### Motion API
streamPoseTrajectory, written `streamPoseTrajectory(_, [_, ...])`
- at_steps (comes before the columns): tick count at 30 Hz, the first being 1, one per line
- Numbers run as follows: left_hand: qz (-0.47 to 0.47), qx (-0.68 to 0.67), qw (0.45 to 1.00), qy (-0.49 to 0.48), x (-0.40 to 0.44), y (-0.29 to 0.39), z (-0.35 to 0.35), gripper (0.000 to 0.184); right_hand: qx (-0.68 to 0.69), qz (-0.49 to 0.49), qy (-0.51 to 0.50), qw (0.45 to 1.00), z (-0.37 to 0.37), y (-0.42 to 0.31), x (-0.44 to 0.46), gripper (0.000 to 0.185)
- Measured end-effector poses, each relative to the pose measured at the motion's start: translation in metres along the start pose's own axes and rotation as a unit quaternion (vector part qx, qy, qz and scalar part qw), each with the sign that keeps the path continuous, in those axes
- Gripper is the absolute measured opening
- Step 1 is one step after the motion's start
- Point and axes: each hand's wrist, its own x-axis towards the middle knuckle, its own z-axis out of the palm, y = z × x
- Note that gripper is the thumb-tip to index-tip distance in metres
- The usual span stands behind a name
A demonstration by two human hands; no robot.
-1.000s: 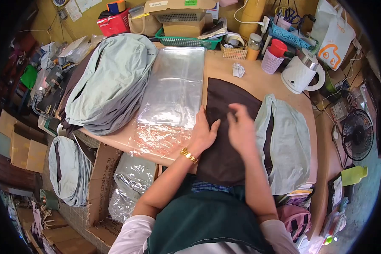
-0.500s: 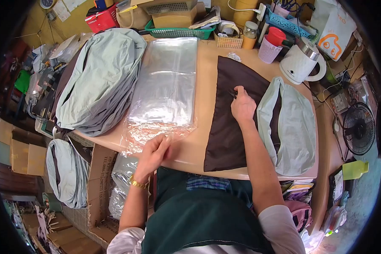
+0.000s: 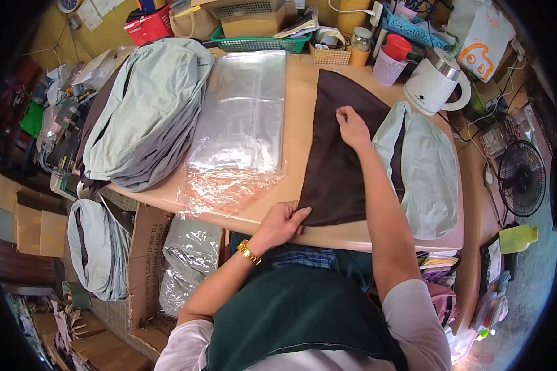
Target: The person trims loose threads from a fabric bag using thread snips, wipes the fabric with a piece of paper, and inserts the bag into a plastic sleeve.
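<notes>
A dark brown cloth piece lies flat on the tan table, its narrow end pointing away from me. My left hand is at its lower left corner, thumb and fingers closed on the edge. Over its upper right part is my right hand, fingers curled together; whether they pinch cloth or something small is hidden. Beside it on the right lies a pale grey-green cloth piece with a dark slit, partly under my right forearm. Clear plastic bags lie to the left.
A pile of pale cloth pieces sits at the table's left. Behind are a green basket, a jar, a pink cup and a white kettle. An open carton stands below the left edge; a fan is at right.
My left hand has moved from the plastic bags to the brown cloth's lower left corner. The brown cloth was shifted away from me earlier. My right hand remains over its upper part.
</notes>
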Motion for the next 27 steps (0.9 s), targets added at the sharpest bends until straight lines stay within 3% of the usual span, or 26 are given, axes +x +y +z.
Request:
streamPoseTrajectory(2, [0.020,-0.018,1.000,0.000,0.002,0.002,-0.002,0.033,0.284,-0.052,-0.189,0.939,-0.034,-0.027,-0.014,0.028])
streamPoseTrajectory(4, [0.012,0.020,1.000,0.006,0.007,-0.005,-0.003,0.036,0.330,-0.218,-0.195,0.898,-0.049,-0.054,-0.065,0.029])
streamPoseTrajectory(6, [0.042,0.032,0.999,0.006,0.007,-0.007,-0.003,0.038,0.234,-0.276,-0.252,0.897,-0.046,-0.054,-0.102,0.022])
streamPoseTrajectory(10, [0.104,0.141,0.984,0.030,-0.007,-0.011,-0.022,0.037,0.159,-0.209,-0.237,0.935,-0.038,-0.045,-0.120,0.020])
streamPoseTrajectory(12, [0.079,0.091,0.992,0.032,-0.031,0.004,-0.042,0.039,0.223,-0.105,-0.182,0.952,-0.035,-0.044,-0.121,0.019])
streamPoseTrajectory(13, [0.078,0.092,0.992,0.031,-0.041,0.003,-0.057,0.039,0.261,-0.128,-0.101,0.951,-0.018,-0.035,-0.123,0.019])
streamPoseTrajectory(15, [-0.079,0.064,0.992,-0.075,-0.059,-0.003,-0.078,0.031,0.282,-0.093,-0.098,0.950,-0.016,-0.034,-0.117,0.019])
streamPoseTrajectory(18, [-0.114,-0.017,0.989,-0.098,-0.066,-0.008,-0.057,0.022,0.317,-0.063,-0.082,0.943,-0.008,-0.034,-0.114,0.021])
streamPoseTrajectory(19, [-0.083,-0.084,0.986,-0.117,-0.061,-0.009,-0.045,0.036,0.319,-0.068,-0.072,0.943,-0.005,-0.033,-0.115,0.021])
streamPoseTrajectory(20, [-0.084,-0.086,0.986,-0.114,-0.053,-0.009,-0.030,0.036,0.320,-0.071,-0.061,0.943,-0.004,-0.033,-0.116,0.021])
streamPoseTrajectory(22, [-0.007,-0.227,0.974,0.018,-0.035,-0.009,-0.001,0.039,0.326,-0.073,-0.053,0.941,-0.003,-0.034,-0.118,0.022])
streamPoseTrajectory(23, [-0.005,-0.229,0.973,0.018,-0.025,-0.010,0.007,0.039,0.331,-0.074,-0.042,0.940,-0.004,-0.034,-0.119,0.022])
streamPoseTrajectory(25, [-0.006,-0.398,0.912,0.098,-0.003,-0.012,0.012,0.031,0.331,-0.077,-0.034,0.940,-0.003,-0.034,-0.121,0.022])
streamPoseTrajectory(27, [-0.014,-0.456,0.880,0.130,0.010,-0.016,0.012,0.026,0.332,-0.080,-0.026,0.939,-0.002,-0.032,-0.122,0.022])
